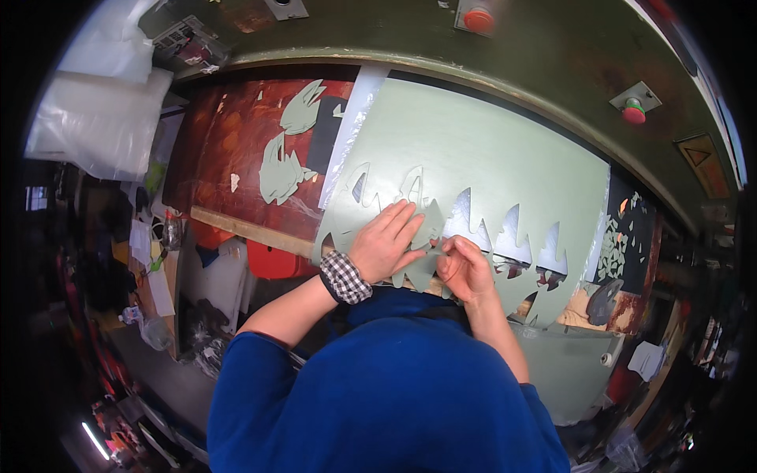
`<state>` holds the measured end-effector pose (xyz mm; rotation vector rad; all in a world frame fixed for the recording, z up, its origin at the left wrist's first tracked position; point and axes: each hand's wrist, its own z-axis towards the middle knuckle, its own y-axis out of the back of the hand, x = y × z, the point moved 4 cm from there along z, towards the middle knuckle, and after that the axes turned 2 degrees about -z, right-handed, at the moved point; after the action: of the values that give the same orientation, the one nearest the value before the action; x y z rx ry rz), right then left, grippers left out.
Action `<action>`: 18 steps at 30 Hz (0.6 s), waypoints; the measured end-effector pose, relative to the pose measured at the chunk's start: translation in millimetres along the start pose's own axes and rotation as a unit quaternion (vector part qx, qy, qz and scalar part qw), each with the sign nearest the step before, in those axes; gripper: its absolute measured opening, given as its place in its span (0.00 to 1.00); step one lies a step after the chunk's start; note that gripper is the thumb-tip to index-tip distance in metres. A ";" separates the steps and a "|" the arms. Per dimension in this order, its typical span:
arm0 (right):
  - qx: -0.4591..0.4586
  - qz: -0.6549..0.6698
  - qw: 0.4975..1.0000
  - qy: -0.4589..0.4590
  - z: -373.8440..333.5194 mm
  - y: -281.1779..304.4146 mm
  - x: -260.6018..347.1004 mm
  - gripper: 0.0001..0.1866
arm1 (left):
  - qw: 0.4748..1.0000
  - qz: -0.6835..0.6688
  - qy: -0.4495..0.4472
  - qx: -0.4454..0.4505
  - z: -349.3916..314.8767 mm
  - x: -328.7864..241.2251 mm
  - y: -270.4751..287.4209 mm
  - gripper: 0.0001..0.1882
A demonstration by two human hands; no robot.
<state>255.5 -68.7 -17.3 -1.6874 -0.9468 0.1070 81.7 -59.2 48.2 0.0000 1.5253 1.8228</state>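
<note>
The work surface is a bench with a scuffed red-brown top (229,150), its near edge bordered by a pale, worn wooden strip (244,229). A pale green sheet (489,134) covers the middle of the bench, from near the far edge to the near edge. A row of pointed cut-outs runs along the sheet's near side; a white layer (467,229) shows through several of them.

The left hand (386,240), below a checked wristband (345,277), lies open and flat on the near part of the sheet, fingers extended, over the cut area. The right hand (467,268) is just beside it, at the near edge, fingers curled; whether it grips the material cannot be told.

Toward the bench's left end, cut green pieces (280,169) lie next to a dark grey patch (324,138). At the right end, many small green scraps (613,251) are scattered on a dark area, with a dark flat piece (604,302) near the near right corner.

A dark green machine body (552,67) runs along the far edge, fitted with two red buttons (478,20) and a triangle sign (704,167). Clear plastic wrapping (98,122) is bundled beyond the left end. A red seat (276,262) stands below the near edge, left of the person. The surrounding room is dim and cluttered; a lit tube (95,441) shows low at left.
</note>
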 end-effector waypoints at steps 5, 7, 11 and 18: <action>-0.065 -0.148 0.987 0.005 -8.7 -26.3 4.1 0.09 | 0.995 -0.075 0.047 -0.052 7.1 27.2 22.8 0.20; -0.127 -0.372 0.916 0.075 -18.9 -40.1 14.2 0.07 | 0.973 -0.065 0.192 -0.109 7.2 69.4 55.7 0.19; -0.133 -0.612 0.764 0.159 -22.4 -69.8 10.8 0.10 | 0.931 0.004 0.116 -0.346 -12.4 96.6 110.9 0.19; 0.058 -0.097 0.985 -0.127 45.4 -59.6 -47.0 0.11 | 0.999 -0.005 0.036 0.029 -63.0 66.9 40.9 0.33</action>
<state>168.9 -61.0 -1.2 -1.4877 -1.2664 0.2468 -16.3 -77.6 34.8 -0.0448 1.6251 1.7870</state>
